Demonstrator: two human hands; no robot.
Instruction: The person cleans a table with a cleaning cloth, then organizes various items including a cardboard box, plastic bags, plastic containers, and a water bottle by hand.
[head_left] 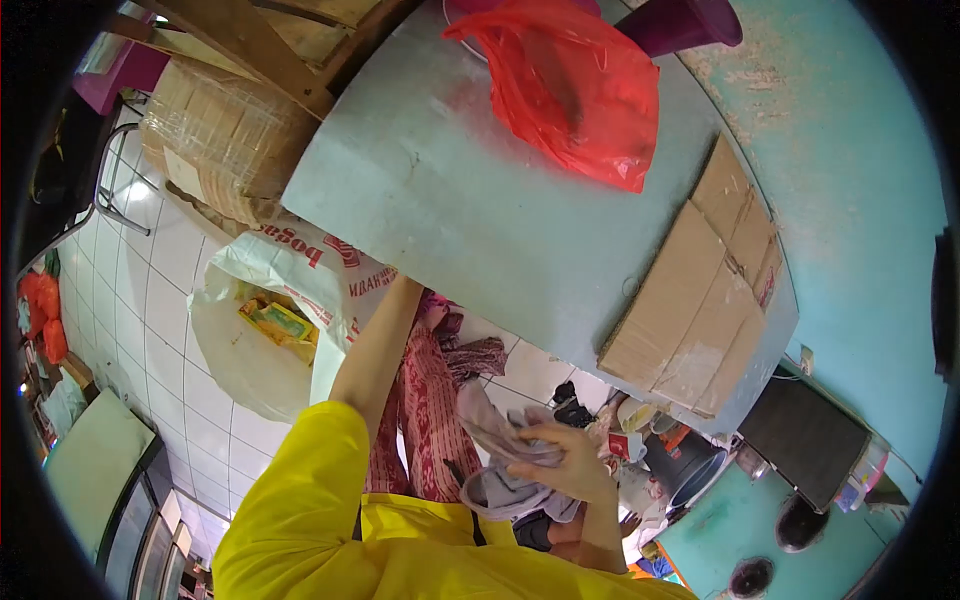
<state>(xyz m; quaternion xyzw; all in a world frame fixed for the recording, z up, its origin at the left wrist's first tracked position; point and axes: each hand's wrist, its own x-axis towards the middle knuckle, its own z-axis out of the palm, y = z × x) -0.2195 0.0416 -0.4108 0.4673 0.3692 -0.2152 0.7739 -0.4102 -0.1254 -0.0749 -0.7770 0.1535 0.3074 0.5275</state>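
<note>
My right hand (568, 462) is closed on a crumpled grey cloth (505, 490), which hangs in folds in front of my yellow shirt. My left forearm (378, 350) reaches forward to the edge of the grey table, and the hand itself is hidden beneath the tabletop. Close to that forearm lies red patterned fabric (430, 410), over my lap or legs, with darker bunched cloth (476, 357) beside it. Left of the forearm stands a white printed sack (245, 350), its mouth showing a yellow and green packet (277, 322).
On the grey table (420, 200) lie a red plastic bag (580, 90) and a flattened cardboard piece (695, 300); a purple cup (685, 25) lies at the far edge. A taped carton (225, 140) is at left. A dark bucket (690, 470) stands among clutter at right.
</note>
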